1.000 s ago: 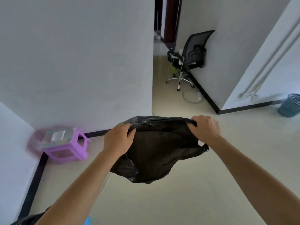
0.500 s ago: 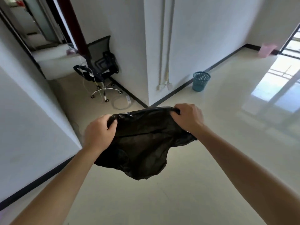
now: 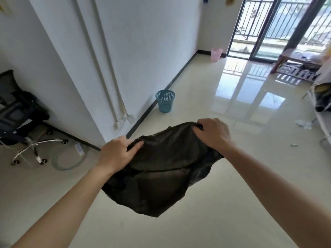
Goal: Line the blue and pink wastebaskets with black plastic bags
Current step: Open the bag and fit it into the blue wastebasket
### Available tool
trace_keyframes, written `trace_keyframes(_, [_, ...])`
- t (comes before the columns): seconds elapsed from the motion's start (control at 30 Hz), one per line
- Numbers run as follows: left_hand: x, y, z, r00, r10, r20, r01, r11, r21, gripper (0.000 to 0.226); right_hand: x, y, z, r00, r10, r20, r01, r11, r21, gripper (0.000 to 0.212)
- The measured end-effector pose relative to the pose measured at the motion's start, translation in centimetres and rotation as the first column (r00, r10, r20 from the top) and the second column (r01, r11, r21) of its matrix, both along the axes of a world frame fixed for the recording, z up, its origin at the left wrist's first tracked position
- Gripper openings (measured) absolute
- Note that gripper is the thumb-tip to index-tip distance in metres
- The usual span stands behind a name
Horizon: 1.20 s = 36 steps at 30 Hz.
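- The glossy pale floor (image 3: pixel 206 221) runs ahead of me to a balcony door (image 3: pixel 265 27) at the far right.
- A black office chair (image 3: pixel 18 113) stands at my left, beside the white wall (image 3: pixel 143 42).
- The black bag (image 3: pixel 161 172) hangs in the air in front of me, stretched between my two hands and sagging below them.
- The blue wastebasket (image 3: pixel 165 101) stands unlined on the floor by the wall, beyond the bag.
- The pink wastebasket (image 3: pixel 216 54) stands farther off, in the corner near the door.
- My left hand (image 3: pixel 117 153) is clenched on the bag's left edge.
- My right hand (image 3: pixel 213 132) is clenched on its right edge.
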State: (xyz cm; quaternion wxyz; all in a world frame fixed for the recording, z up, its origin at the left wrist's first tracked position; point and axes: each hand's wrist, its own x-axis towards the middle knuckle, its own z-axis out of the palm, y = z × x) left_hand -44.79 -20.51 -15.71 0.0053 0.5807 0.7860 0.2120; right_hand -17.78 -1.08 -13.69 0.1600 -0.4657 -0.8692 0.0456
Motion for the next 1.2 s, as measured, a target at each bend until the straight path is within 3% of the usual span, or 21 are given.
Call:
trace_keyframes(0.27, [-1.3,25.0,2.6,0.998,-0.062,0.007,0.06,0.991,0.116,0.056,2.6,17.6,0.6,0.98,-0.175,-0.093,0.179,0.983,0.038,0.034])
trace_keyframes(0.37, [-1.6,33.6,1.5,0.997,-0.077,0.012,0.075,0.989,0.129,0.05,2.3,25.1,-1.2,0.975,-0.198,-0.103,0.203,0.979,0.036,0.042])
trace_keyframes(0.53, [-3.5,47.6,0.8,0.998,-0.06,0.019,0.057,0.991,0.117,0.042,-0.4,39.6,-2.6,0.983,-0.147,-0.109,0.15,0.988,0.023,0.048])
trace_keyframes(0.77, [-10.7,61.8,3.5,0.999,0.013,0.043,-0.024,0.963,0.269,0.033,-9.5,57.8,0.6,0.991,-0.042,-0.131,0.047,0.998,0.033,0.055])
trace_keyframes(0.9, [-16.3,68.6,1.4,0.993,0.097,0.067,-0.113,0.951,0.286,0.037,-15.7,66.1,0.2,0.986,0.159,0.053,-0.164,0.981,0.102,0.072])
trace_keyframes(1.0, [-20.8,74.6,-0.7,0.99,0.137,0.044,-0.144,0.951,0.275,0.036,-20.1,72.7,-0.8,0.922,0.276,0.271,-0.296,0.954,0.035,0.087])
trace_keyframes(1.07, [-23.9,78.9,-1.6,0.989,0.141,0.046,-0.148,0.961,0.233,0.033,-23.0,77.1,-1.3,0.907,0.276,0.318,-0.276,0.96,-0.047,0.092])
trace_keyframes(1.2, [-29.5,87.8,-1.4,0.986,0.154,0.056,-0.162,0.972,0.171,0.022,-27.8,86.4,-0.7,0.912,0.109,0.395,-0.11,0.994,-0.019,0.073])
